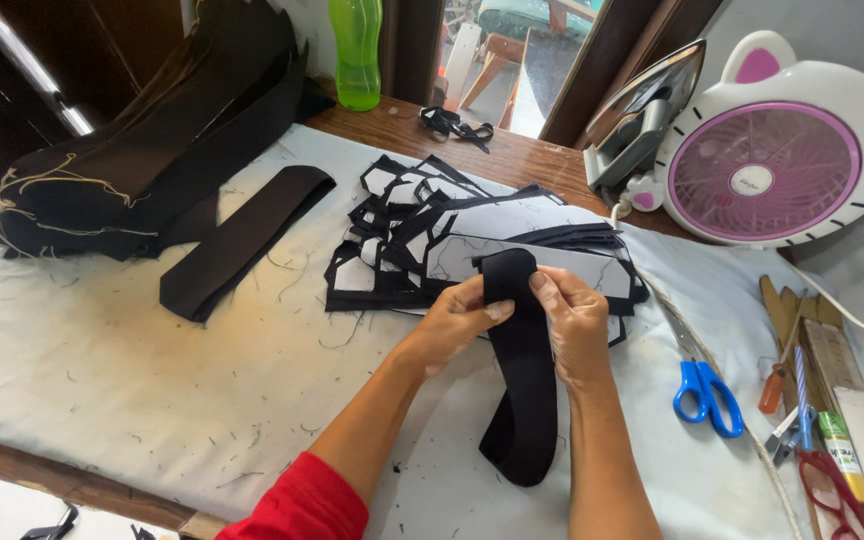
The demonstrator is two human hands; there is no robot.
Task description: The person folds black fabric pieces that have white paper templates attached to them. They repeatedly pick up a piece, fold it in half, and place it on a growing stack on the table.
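Two hands pinch one black fabric strip [522, 380] at its folded top: left hand [457, 318] thumb and fingers closed on its left edge, right hand [574, 322] closed on its right. Strip is matte, soft, hanging onto white padded table cover [152, 380]. Blue-handled scissors [704, 385] lie right.

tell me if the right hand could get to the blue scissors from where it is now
Probably yes. The blue-handled scissors lie flat on the white cloth just right of the right hand, with nothing between them. But both it and the left hand are pinching the black fabric strip, which it would have to release.
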